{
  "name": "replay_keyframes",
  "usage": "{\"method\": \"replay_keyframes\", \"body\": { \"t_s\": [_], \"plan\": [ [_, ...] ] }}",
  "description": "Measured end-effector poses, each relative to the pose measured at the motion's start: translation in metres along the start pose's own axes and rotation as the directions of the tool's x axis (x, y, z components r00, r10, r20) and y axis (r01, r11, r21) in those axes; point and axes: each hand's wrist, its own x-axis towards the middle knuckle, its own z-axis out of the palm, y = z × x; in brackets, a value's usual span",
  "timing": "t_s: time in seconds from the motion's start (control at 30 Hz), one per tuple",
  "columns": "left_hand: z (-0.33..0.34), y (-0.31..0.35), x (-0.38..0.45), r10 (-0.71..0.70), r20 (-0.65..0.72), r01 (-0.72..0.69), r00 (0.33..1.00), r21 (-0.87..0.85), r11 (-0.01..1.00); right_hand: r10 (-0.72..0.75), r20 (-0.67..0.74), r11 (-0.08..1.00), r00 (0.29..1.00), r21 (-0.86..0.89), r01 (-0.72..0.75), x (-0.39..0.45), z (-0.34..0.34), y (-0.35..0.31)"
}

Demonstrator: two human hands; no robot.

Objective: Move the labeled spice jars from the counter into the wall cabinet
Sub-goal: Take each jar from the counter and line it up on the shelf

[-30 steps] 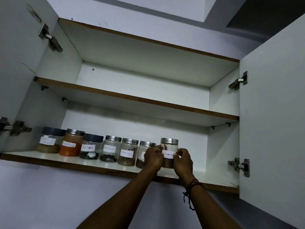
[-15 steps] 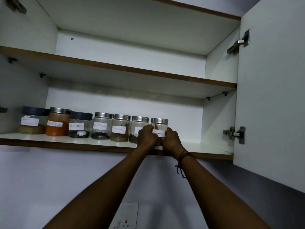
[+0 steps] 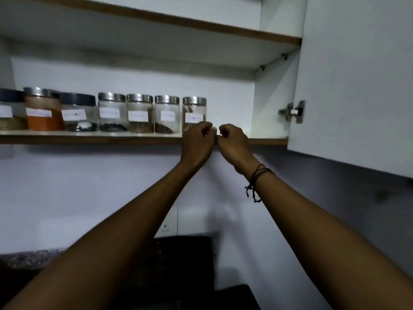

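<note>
Several labeled spice jars stand in a row on the bottom shelf [image 3: 111, 136] of the open wall cabinet. The rightmost jar [image 3: 194, 109] has a silver lid and a white label. An orange-filled jar [image 3: 42, 110] stands near the left end. My left hand [image 3: 197, 142] is curled shut just below and in front of the rightmost jar, clear of it. My right hand [image 3: 233, 143] is curled beside it, fingertips nearly meeting the left hand's, over the shelf's front edge. Neither hand holds a jar.
The open cabinet door [image 3: 357, 81] hangs at the right, its hinge [image 3: 293, 111] beside the shelf's free right end. An upper shelf [image 3: 201, 25] runs overhead. Below are a wall socket [image 3: 167, 222], a dark object [image 3: 185, 260] and a speckled counter [image 3: 29, 258].
Both hands have come off the rightmost jar and drawn back to the shelf edge, fingers curled. The camera has tilted down, bringing the socket and counter into view.
</note>
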Motion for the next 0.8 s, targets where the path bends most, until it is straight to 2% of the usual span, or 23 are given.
{"method": "replay_keyframes", "body": {
  "t_s": [0.1, 0.17, 0.27, 0.4, 0.5, 0.67, 0.8],
  "plan": [
    [0.012, -0.002, -0.037, -0.026, 0.087, 0.031, 0.996, -0.063, 0.998, -0.020, 0.052, 1.000, 0.998, -0.018, 0.021, -0.038, -0.011, 0.017],
    [0.022, -0.007, -0.068, -0.057, 0.108, 0.066, 0.993, -0.083, 0.994, -0.015, 0.080, 0.995, 0.997, -0.100, 0.023, -0.065, -0.017, 0.034],
    [0.040, -0.017, -0.118, -0.130, 0.171, 0.147, 0.977, -0.086, 0.985, 0.082, 0.125, 0.968, 0.989, -0.244, -0.049, -0.106, -0.023, 0.063],
    [0.068, -0.038, -0.201, -0.233, 0.321, 0.278, 0.918, -0.102, 0.955, 0.242, 0.153, 0.935, 0.958, -0.299, -0.189, -0.183, -0.026, 0.109],
    [0.088, -0.057, -0.274, -0.274, 0.458, 0.341, 0.846, -0.069, 0.937, 0.396, 0.194, 0.881, 0.898, -0.356, -0.311, -0.251, -0.024, 0.150],
    [0.111, -0.086, -0.384, -0.285, 0.655, 0.334, 0.700, 0.053, 0.941, 0.619, 0.202, 0.752, 0.759, -0.429, -0.500, -0.359, -0.020, 0.208],
    [0.122, -0.102, -0.457, -0.317, 0.799, 0.368, 0.511, 0.130, 0.921, 0.725, 0.196, 0.640, 0.660, -0.545, -0.542, -0.431, -0.020, 0.241]
  ]
}}
